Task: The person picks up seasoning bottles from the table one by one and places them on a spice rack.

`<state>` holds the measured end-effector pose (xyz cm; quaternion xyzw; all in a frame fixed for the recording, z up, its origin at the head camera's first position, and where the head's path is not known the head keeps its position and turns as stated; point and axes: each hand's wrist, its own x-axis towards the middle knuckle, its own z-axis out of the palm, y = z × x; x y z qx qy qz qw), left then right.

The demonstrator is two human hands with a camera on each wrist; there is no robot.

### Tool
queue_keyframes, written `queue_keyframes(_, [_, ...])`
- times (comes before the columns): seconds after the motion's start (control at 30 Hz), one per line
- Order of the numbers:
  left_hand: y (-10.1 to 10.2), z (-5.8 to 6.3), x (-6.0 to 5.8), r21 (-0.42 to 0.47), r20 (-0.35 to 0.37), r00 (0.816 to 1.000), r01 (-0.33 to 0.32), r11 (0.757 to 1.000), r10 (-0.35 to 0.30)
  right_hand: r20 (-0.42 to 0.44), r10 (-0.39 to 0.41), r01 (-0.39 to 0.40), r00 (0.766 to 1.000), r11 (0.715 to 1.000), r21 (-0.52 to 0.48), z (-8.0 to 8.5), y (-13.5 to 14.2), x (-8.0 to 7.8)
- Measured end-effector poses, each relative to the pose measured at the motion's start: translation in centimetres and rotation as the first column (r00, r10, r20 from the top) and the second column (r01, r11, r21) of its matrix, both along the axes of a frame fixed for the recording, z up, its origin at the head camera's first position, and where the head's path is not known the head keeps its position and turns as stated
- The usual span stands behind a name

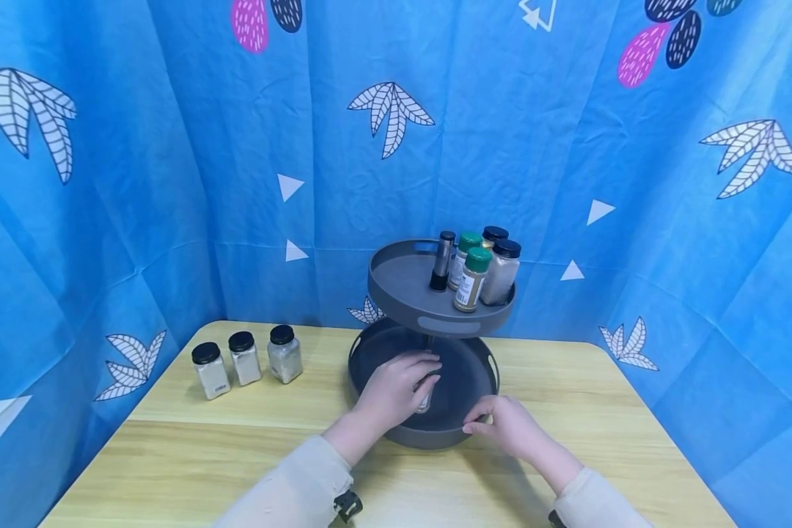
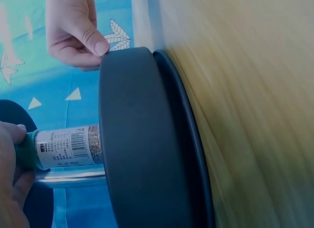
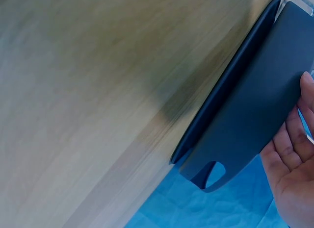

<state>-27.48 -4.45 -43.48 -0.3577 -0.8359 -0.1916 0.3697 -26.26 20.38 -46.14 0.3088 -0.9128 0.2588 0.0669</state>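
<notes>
My left hand reaches over the lower tray of a dark grey two-tier turntable. It grips a spice jar by its green cap. This jar is clear, with a white barcode label and pale grains; in the left wrist view its base meets the tray's rim line, and the metal post runs beside it. At the tray's front right, my right hand pinches the rim between thumb and fingers. The right wrist view shows those fingers against the tray's outer wall, near a cut-out handle.
The upper tray carries a dark grinder, two green-capped jars and two black-capped jars. Three black-capped square jars stand on the wooden table at left. Blue patterned cloth hangs around the table.
</notes>
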Motion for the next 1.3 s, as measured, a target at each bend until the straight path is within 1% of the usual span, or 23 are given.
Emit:
queue_keyframes(0.13, [0.6, -0.2, 0.1, -0.011, 0.007, 1.000, -0.001, 1.000, 0.001, -0.016, 0.001, -0.001, 1.000, 1.000, 0.003, 0.0, -0.1, 0.1])
queue_keyframes(0.3, [1.4, -0.5, 0.2, -0.025, 0.023, 1.000, 0.014, 1.000, -0.014, -0.048, 0.018, -0.019, 0.999, 1.000, -0.007, -0.1, -0.1, 0.2])
queue_keyframes(0.47, [1.9, -0.9, 0.4, -0.050, 0.029, 0.999, 0.027, 0.998, -0.026, -0.023, 0.011, -0.010, 1.000, 1.000, 0.009, 0.1, -0.2, 0.2])
queue_keyframes(0.7, [2.4, -1.4, 0.5, -0.087, -0.022, 0.998, 0.063, 0.994, -0.065, -0.009, 0.015, -0.015, 1.000, 1.000, 0.015, 0.2, -0.2, 0.1])
queue_keyframes(0.93, [3.1, -1.8, 0.6, -0.080, 0.016, 0.995, 0.099, 0.992, -0.098, -0.012, 0.010, -0.009, 1.000, 1.000, 0.018, 0.1, -0.1, 0.0])
queue_keyframes(1.1, [3.6, -2.4, 0.4, -0.090, 0.008, 0.994, 0.105, 0.990, -0.105, -0.023, 0.016, -0.015, 1.000, 1.000, 0.024, 0.1, -0.1, 0.0])
queue_keyframes(1.3, [3.8, -2.8, 0.5, -0.101, 0.018, 0.992, 0.123, 0.987, -0.122, 0.004, 0.012, -0.012, 1.000, 1.000, 0.027, 0.2, -0.1, 0.0])
